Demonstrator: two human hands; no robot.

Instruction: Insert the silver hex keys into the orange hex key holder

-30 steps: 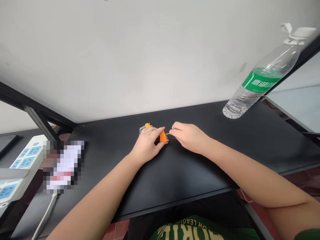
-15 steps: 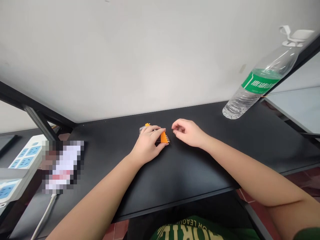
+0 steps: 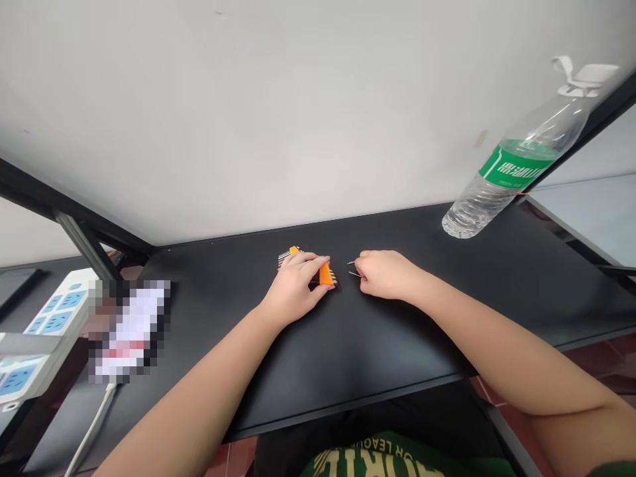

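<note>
My left hand [image 3: 297, 281] is closed over an orange-and-black holder [image 3: 325, 273] lying on the black table. Several thin metal rods stick out at its two ends, like a set of hex keys; my palm and fingers hide its middle. Just to the right, a short gap away, my right hand [image 3: 385, 273] is closed like a fist, knuckles up. Two slim silvery ends [image 3: 354, 273] poke out leftward from its fingers, looking like hex keys; how many it holds I cannot tell.
Close to the wall at the right stands a large water bottle [image 3: 477, 199] with a green label. To the left are a blurred-out phone [image 3: 132, 324] on a white cable and a power strip [image 3: 59, 311]. The black table [image 3: 318, 358] has its front edge near my body.
My right hand has turned over and moved slightly right and down, and metal ends now show at its fingers. My left hand stays on the holder.
</note>
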